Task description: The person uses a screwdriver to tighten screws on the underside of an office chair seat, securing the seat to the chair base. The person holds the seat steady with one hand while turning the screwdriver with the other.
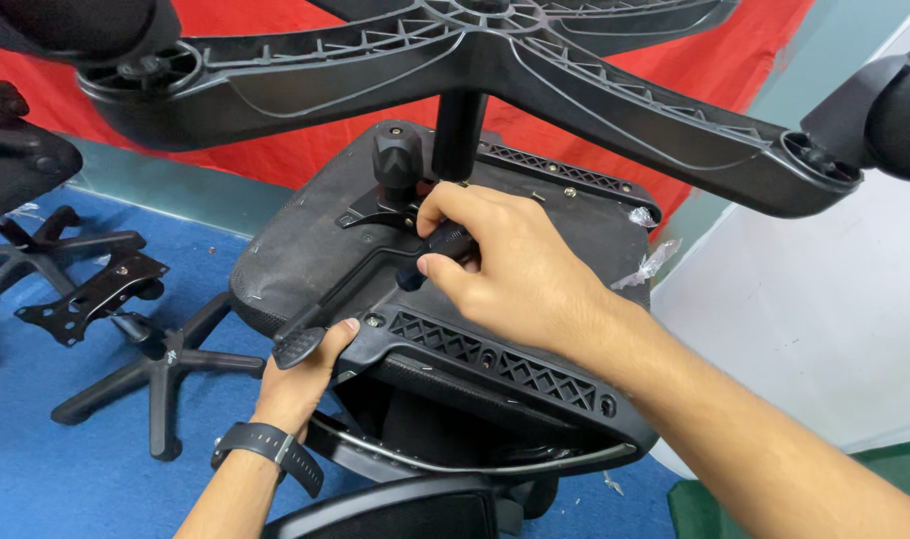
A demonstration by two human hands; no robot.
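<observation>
An upturned black office chair seat (305, 230) lies in front of me, its underside up, with the gas column (459, 135) and the five-armed base (595, 80) rising toward the camera. My right hand (500, 265) is closed around a black tool handle (443, 245) pressed at the metal mechanism plate (375, 212) beside the column. My left hand (300, 384), a dark watch on its wrist, grips the seat's near edge next to the flat lever paddle (300, 346). A black knob (397, 160) stands on the plate.
A second chair base (160, 374) and a loose metal bracket (90, 294) lie on the blue carpet at left. Another black chair part (15, 160) is at the far left. Red cloth (265, 150) hangs behind. A white wall (814, 319) is at right.
</observation>
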